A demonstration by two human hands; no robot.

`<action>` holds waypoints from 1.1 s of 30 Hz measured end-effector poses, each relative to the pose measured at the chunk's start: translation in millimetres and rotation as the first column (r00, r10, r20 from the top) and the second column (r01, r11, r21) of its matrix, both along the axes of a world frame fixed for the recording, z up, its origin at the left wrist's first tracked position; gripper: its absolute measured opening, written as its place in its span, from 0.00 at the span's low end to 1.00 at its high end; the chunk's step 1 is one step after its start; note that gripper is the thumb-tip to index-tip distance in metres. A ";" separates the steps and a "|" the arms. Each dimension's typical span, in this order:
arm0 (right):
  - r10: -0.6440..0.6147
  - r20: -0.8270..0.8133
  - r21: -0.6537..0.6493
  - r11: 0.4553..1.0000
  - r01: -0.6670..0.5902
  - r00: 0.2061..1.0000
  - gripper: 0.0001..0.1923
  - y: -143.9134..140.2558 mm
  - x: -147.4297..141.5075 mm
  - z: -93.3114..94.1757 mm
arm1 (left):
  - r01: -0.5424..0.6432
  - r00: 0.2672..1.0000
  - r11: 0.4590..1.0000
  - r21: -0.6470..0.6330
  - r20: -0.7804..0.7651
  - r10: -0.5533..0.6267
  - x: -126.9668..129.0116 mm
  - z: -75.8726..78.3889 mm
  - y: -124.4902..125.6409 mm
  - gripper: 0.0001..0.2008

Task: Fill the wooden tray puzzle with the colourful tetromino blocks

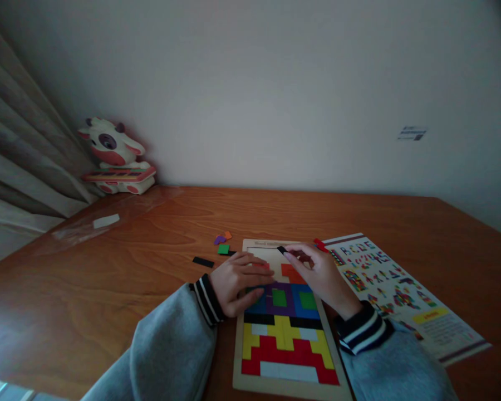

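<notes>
Your right hand [323, 274] pinches a small black piece [281, 250] between the thumb and the fingers [297, 247], which are closed on one end of it. The piece juts out to the left of the fingertips, over the upper part of the wooden puzzle board [237, 359]; you can't tell whether it touches the surface there.

Your left hand [236, 278] lies over the board's left edge, palm down, fingers extended and thumb apart, with no piece visibly gripped. Its fingertips are by a reddish piece [263, 265], partly covered by them. An orange piece [291, 273] sits in the board between your two hands, just below the held black one. Nearer to you, blue, purple and green pieces form a band, then black strips, then yellow, red and white shapes.

Loose on the table [150, 239], beyond your left hand, are a black strip [202, 262], a green square [224, 249], a purple piece [220, 240] and a small orange piece [227, 235]. A loose red piece [320, 245] lies just beyond your right hand, by the corner of the printed pattern sheet [404, 295].
</notes>
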State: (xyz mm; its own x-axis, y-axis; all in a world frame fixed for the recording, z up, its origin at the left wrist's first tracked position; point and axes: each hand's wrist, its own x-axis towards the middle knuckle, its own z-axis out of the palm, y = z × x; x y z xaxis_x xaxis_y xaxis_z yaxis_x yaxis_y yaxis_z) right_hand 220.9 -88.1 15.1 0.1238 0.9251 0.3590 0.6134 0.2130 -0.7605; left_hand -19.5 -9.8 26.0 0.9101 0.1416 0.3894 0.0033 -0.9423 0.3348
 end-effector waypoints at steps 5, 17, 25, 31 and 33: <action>0.027 0.003 -0.053 0.998 -0.027 1.000 0.11 -3.0 -1.9 6.4 | 0.040 0.999 0.998 -0.053 0.007 -0.039 4.2 -6.4 -6.8 0.16; 0.226 0.118 -0.129 0.969 -0.210 0.967 0.05 -0.9 -16.1 2.5 | -0.216 0.963 0.976 -0.001 0.165 0.213 5.0 -4.4 2.7 0.10; 0.173 0.306 -0.082 0.984 -0.156 0.936 0.04 -1.8 -14.0 -7.3 | -0.172 0.983 0.982 0.073 0.079 0.166 5.7 -9.8 -0.2 0.13; 0.110 0.261 -0.101 0.991 -0.086 0.959 0.10 -0.1 -3.6 -8.6 | -0.178 0.983 0.980 0.091 0.072 0.172 5.0 -16.4 2.6 0.15; 0.093 0.283 -0.099 0.993 -0.067 0.955 0.11 -0.4 -1.0 -10.5 | -0.166 0.985 0.982 0.094 0.071 0.159 4.6 -17.5 3.9 0.15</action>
